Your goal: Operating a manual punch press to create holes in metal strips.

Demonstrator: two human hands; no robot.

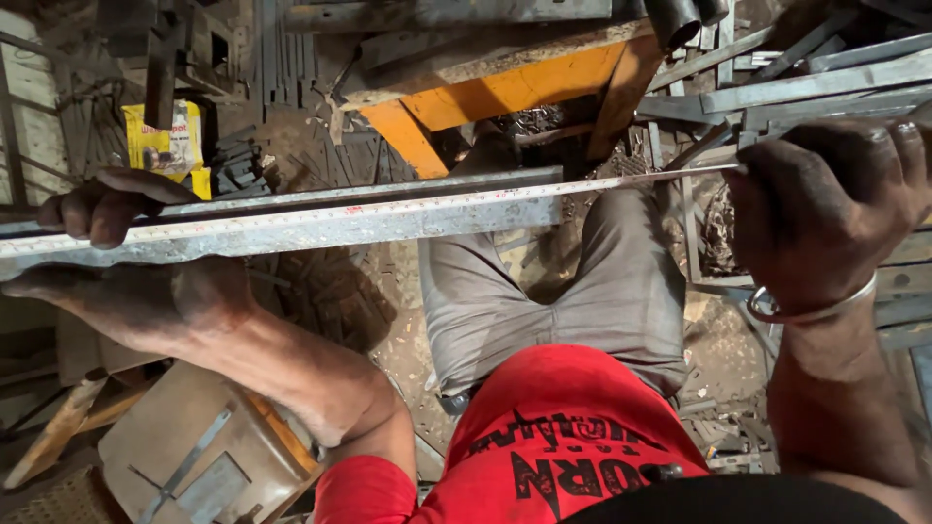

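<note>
A long grey metal bar [388, 221] runs across the view at chest height, from the left edge to about the middle. A steel measuring tape [291, 219] lies stretched along its top. My left hand [116, 254] wraps around the bar and tape at the left, fingers curled over the far side. My right hand [825, 209], with a metal bangle on the wrist, is closed on the tape's other end at the right, beyond the bar's end.
Below are my grey trousers and red shirt. An orange metal stand [505, 97] is ahead on the dirty floor. Metal strips and angle pieces [825, 78] pile up at the right. A yellow packet [165, 141] lies at the left, wooden pieces at bottom left.
</note>
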